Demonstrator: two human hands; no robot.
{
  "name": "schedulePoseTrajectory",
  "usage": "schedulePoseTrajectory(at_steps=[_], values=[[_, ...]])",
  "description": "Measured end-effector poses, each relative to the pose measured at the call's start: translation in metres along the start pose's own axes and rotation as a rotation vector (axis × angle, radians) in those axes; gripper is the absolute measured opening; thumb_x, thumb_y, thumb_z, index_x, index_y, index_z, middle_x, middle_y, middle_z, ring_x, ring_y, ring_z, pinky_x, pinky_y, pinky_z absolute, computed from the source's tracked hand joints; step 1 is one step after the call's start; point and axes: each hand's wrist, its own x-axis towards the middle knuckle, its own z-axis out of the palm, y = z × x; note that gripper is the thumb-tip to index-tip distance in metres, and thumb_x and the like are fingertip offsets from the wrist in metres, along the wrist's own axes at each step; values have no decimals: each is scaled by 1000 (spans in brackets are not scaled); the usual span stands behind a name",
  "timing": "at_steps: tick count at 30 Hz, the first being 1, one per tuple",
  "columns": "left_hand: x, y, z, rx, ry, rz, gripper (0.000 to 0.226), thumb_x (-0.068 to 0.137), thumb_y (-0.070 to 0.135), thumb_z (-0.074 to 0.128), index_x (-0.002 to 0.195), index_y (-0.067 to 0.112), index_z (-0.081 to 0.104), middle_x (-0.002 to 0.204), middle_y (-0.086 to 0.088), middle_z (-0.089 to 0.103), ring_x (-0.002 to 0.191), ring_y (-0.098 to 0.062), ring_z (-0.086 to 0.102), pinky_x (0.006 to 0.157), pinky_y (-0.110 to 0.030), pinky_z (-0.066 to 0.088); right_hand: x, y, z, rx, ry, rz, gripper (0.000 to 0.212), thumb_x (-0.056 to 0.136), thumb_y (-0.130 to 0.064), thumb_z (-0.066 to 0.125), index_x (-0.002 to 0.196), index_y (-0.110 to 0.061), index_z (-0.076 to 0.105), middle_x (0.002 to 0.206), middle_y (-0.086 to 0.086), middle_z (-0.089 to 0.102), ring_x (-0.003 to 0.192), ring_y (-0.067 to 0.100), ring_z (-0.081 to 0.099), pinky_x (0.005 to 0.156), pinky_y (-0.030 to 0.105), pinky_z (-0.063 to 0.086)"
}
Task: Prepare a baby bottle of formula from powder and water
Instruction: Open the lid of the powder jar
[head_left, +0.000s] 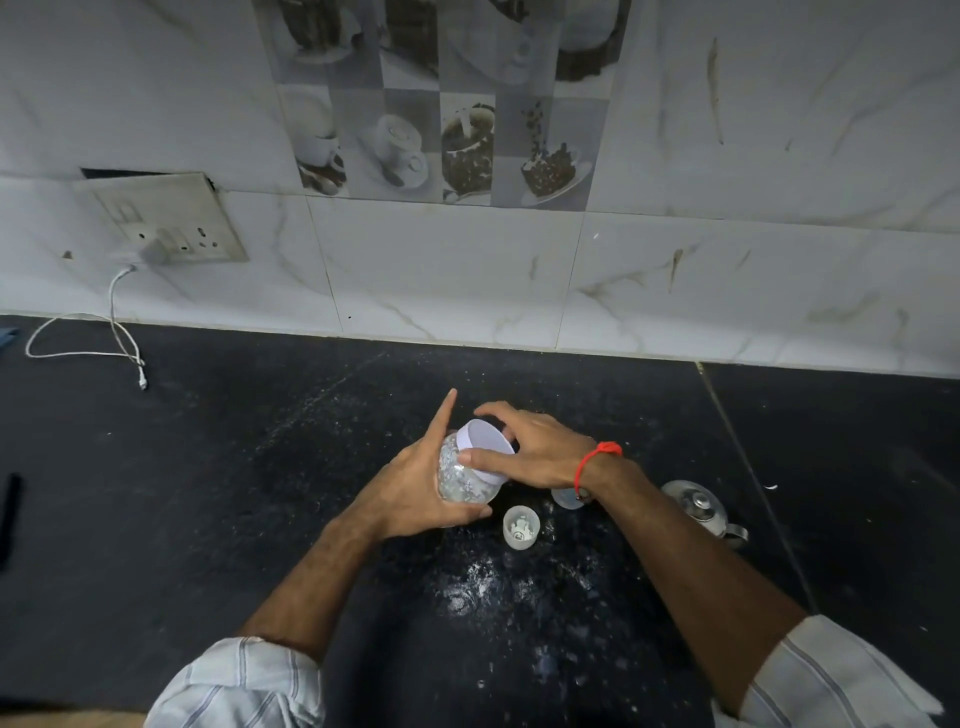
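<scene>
while both hands grip it, jar (465, 475) tilts, lid (485, 448) up-right.

clear plastic jar (460, 480) with matt white lid (485, 441); polished metal kettle (698, 506); speckled dark stone surface (260, 467); glossy marble-look wall tiles (727, 260).

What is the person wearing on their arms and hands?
Both hands are bare, with no gloves or rings showing. The right wrist has a red thread bracelet. Both arms wear pale striped shirt sleeves, rolled up to about the elbows.
</scene>
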Motion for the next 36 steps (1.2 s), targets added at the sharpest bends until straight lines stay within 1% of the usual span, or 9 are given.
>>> schedulePoseTrajectory(at_steps=[4,8,10,13,18,22,30,33,36], values=[[-4,0,0,6,-8,6,148,58,70,92,153,64,-22,145,16,54,124,-11,62,101,-44,57,-5,2,1,37,-87,-134,76,90,-27,74,152,-44,35,151,3,36,138,23,38,112,40,37],[-7,-2,-1,16,-25,-8,151,57,70,93,153,64,-23,147,11,56,119,-12,66,98,-45,60,-6,-1,4,64,-18,-29,72,91,-60,68,152,-40,37,141,0,46,132,22,48,111,42,43],[-10,-4,-1,28,-41,-9,152,56,70,92,153,63,-25,146,19,54,122,-12,64,99,-43,58,-7,-1,3,9,-16,-42,64,92,-58,69,146,-34,46,124,-5,57,118,19,57,98,37,49],[-13,-9,-1,20,-47,-5,152,56,71,93,152,63,-25,138,34,46,127,-10,60,101,-37,54,-9,1,4,-8,10,-108,64,89,-41,76,142,-34,43,133,0,54,116,21,56,95,40,52],[-22,-23,-6,-8,47,-41,154,51,74,94,154,64,-21,156,9,52,138,-14,55,115,-48,47,-27,10,15,236,147,-185,62,82,-26,79,130,-46,44,132,-3,39,100,21,65,88,38,60],[-29,-37,-11,-53,171,-53,152,52,73,95,157,62,-15,158,9,49,143,-13,50,120,-49,41,-49,22,51,319,187,-186,45,76,-47,79,107,-44,46,121,-13,48,106,20,63,82,42,60],[-38,-51,0,-141,218,24,143,60,63,97,162,55,-3,153,31,44,142,1,48,119,-30,39,-60,45,148,-134,145,38,44,80,-61,73,98,-33,44,158,-28,38,136,8,47,90,34,48],[-41,-48,7,-159,213,51,139,65,54,98,165,46,3,154,25,46,143,-1,48,116,-14,37,-57,47,167,-153,161,13,43,83,-56,74,103,-28,49,163,-24,33,141,14,43,100,34,46],[-44,-46,11,-157,221,80,136,66,51,99,166,44,7,155,19,47,144,-6,48,116,-16,36,-55,48,176,-194,159,-21,42,85,-54,74,107,-24,54,164,-19,34,133,19,47,101,33,44]])
